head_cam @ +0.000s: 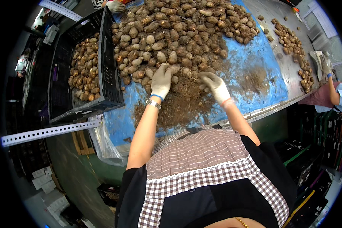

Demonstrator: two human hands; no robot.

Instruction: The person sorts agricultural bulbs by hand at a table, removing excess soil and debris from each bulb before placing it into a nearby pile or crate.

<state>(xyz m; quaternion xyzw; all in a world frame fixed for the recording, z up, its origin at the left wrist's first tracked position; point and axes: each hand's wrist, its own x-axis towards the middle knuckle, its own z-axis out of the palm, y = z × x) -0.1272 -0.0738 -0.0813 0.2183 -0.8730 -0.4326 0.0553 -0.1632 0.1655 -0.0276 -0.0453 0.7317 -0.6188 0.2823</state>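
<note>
A large heap of small brown taro-like tubers (173, 34) lies on a blue plastic sheet (262, 97) over a metal table. My left hand (161, 81), in a pale work glove with a darker palm, rests at the heap's near edge, its fingers on the tubers; whether it grips one is unclear. To its right, my right hand (213, 85), gloved alike, hovers over the heap's near right edge with fingers bent; its fingertips are partly blurred and no tuber shows clearly in it. Between and below both hands spreads a patch of loose root fibres and soil (179, 111).
A black plastic crate (102, 57) with tubers inside stands tilted at the left, beside a perforated metal bar (51, 132) and a clear plastic bag (105, 145). More tubers (290, 40) lie on the bare metal at right. Co-workers' gloved hands (116, 6) show at top left and far right.
</note>
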